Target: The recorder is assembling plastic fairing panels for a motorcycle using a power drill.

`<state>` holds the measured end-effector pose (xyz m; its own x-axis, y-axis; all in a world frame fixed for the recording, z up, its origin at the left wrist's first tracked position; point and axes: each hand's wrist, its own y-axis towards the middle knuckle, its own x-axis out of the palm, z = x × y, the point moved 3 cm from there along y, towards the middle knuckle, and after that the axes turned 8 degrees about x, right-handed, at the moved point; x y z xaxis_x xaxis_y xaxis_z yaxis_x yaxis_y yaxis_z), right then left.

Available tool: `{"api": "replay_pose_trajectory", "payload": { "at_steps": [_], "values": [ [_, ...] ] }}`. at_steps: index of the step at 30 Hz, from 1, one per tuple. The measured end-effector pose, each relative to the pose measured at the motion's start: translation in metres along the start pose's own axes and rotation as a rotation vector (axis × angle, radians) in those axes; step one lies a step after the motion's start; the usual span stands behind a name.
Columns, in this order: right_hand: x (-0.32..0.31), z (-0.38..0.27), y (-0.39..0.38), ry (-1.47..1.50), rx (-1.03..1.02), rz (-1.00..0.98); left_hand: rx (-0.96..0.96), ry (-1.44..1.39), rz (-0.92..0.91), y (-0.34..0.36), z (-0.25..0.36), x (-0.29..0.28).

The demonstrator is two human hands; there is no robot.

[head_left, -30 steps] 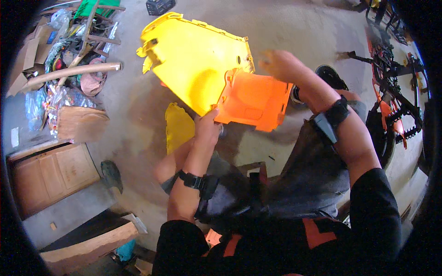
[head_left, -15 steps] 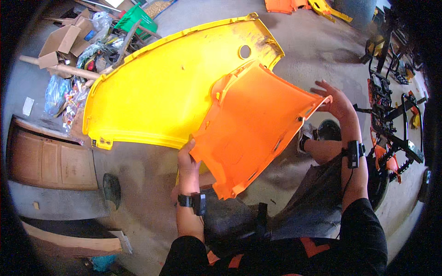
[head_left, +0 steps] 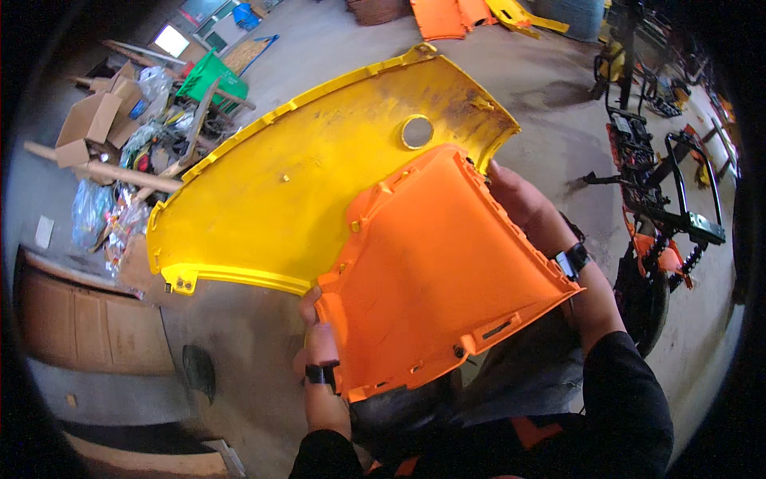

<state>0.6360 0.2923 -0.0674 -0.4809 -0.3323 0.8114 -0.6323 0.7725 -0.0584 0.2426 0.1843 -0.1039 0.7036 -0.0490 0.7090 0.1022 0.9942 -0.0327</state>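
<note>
A large curved yellow plastic panel [head_left: 239, 215] with a round hole spreads in front of me, scuffed dark at its far right end. Over its near right part lies a smaller orange plastic panel [head_left: 423, 271] with slots and clips along its rims. My left hand [head_left: 319, 339] is closed around the orange panel's left edge, where it meets the yellow panel's lower edge. Beyond the orange panel's right side, my right hand [head_left: 523, 199] is at the yellow panel's right edge, its fingers partly hidden. The orange panel's near right corner overlaps my right forearm.
Cardboard boxes [head_left: 88, 128], a green bin [head_left: 211, 80] and plastic bags are heaped at the far left. A wooden cabinet [head_left: 92, 311] is at the left. A black vehicle frame [head_left: 638, 176] stands to the right. More orange panels [head_left: 439, 20] lie at the back beside a blue-grey barrel [head_left: 570, 17].
The orange panel has turned clockwise and come nearer to me. My right hand has left its right corner and moved left to the yellow panel's edge. The yellow panel has shifted slightly lower.
</note>
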Motion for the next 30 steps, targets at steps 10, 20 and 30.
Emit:
{"api": "replay_pose_trajectory", "payload": {
  "at_steps": [10,20,30],
  "values": [
    [0.019,0.003,0.013,0.156,-0.219,0.06,-0.146,-0.017,0.044,0.005,-0.016,-0.008],
    [0.022,-0.017,-0.001,0.033,-0.235,-0.222,-0.104,-0.166,0.045,0.007,-0.025,-0.006],
    [0.025,-0.02,-0.012,-0.059,-0.292,-0.166,-0.014,-0.556,-0.114,0.011,-0.034,-0.02]
  ]
}}
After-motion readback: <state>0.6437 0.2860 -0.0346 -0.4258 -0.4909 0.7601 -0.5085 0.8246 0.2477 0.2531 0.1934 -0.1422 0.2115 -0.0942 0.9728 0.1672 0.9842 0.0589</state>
